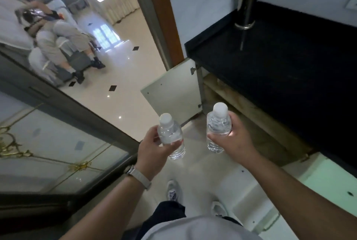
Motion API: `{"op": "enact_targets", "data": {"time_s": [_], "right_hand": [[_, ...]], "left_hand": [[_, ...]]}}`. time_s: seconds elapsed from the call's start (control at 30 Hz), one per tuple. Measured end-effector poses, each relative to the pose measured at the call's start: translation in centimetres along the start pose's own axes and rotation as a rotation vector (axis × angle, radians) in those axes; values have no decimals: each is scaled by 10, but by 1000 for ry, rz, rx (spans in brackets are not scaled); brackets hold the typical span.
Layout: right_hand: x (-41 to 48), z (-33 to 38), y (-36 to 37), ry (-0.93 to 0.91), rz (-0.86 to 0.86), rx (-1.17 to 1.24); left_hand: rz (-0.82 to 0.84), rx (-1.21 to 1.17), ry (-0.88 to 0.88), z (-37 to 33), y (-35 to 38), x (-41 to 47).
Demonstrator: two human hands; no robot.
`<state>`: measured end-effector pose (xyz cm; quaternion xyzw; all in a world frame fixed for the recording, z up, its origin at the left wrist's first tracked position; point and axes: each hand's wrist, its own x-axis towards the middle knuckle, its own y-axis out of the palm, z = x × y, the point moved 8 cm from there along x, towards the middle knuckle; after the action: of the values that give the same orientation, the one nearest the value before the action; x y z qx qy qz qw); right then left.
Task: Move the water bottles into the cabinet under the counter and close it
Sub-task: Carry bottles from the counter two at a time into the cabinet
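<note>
Both hands up in front of me, one bottle each. Left hand [152, 150] has its fingers [174, 146] curled round the lower body of the left water bottle [171, 136], white cap tilted up and away. Right hand [234, 138] has its fingers wrapped round the middle of the right water bottle [218, 126], also white-capped, held a little higher. Both bottles are clear plastic; I can make out no label or writing on either. Watch [138, 176] with a pale strap on the left wrist.

The black desk [280, 62] runs along the right, a dark vase [246, 13] standing on it. Under it the cabinet [231, 96] is open, its pale door [172, 94] swung out towards the tiled floor [123, 77]. The bottles are in the air, just in front of that opening.
</note>
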<state>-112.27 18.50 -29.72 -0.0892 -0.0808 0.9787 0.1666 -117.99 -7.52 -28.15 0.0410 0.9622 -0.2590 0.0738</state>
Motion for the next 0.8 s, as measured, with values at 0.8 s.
{"op": "enact_targets", "data": {"time_s": [0.8], "right_hand": [[34,-21,25,433,-706,-72]], "left_hand": [[771,40,214,-14,103,238]]}}
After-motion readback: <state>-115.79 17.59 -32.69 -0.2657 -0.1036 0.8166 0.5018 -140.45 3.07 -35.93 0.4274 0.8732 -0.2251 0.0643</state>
